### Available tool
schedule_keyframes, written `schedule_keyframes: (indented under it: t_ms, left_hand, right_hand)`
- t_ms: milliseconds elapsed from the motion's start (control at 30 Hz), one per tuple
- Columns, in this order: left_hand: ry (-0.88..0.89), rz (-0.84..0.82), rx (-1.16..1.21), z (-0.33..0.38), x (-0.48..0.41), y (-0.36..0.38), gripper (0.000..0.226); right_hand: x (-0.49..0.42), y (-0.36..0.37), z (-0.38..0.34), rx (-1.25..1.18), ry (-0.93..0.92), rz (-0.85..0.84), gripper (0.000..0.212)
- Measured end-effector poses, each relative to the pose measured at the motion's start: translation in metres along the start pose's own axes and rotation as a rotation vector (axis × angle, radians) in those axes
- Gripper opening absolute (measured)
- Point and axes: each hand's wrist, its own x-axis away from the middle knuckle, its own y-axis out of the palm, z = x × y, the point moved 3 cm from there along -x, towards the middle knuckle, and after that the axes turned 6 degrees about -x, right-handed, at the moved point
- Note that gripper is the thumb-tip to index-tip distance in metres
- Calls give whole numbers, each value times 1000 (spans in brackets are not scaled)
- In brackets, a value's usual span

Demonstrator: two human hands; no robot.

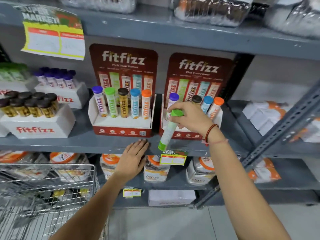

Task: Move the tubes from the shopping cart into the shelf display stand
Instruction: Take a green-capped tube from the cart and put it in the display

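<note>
My right hand point(190, 117) is shut on a green-capped tube point(167, 134), holding it by the cap end, tilted, in front of the right display stand point(199, 66). That stand holds purple, brown, blue and orange capped tubes, with a gap where my hand is. The left display stand point(121, 130) holds five tubes in a row. My left hand point(133, 158) rests flat and empty on the front edge of the grey shelf point(78, 144). The wire shopping cart point(46, 187) is at the lower left, its contents blurred.
White boxes of brown-capped tubes point(27, 104) and purple-capped tubes point(55, 78) stand at the left of the shelf. Jars point(155, 168) fill the shelf below. A slanted metal upright point(277, 129) crosses at the right. Price tags point(173, 157) hang from shelf edges.
</note>
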Motion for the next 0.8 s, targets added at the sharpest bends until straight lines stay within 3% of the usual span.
schedule_keyframes:
  t_ms: [300, 433, 800]
  left_hand:
    - [-12, -8, -15, 0, 0, 6, 57]
    - [-10, -9, -22, 0, 0, 7, 57]
    - [-12, -7, 1, -2, 2, 11, 55]
  right_hand:
    - [-6, -17, 16, 24, 66, 29, 37]
    - [-9, -22, 21, 40, 45, 84, 24]
    - [-12, -28, 30, 111, 40, 299, 46]
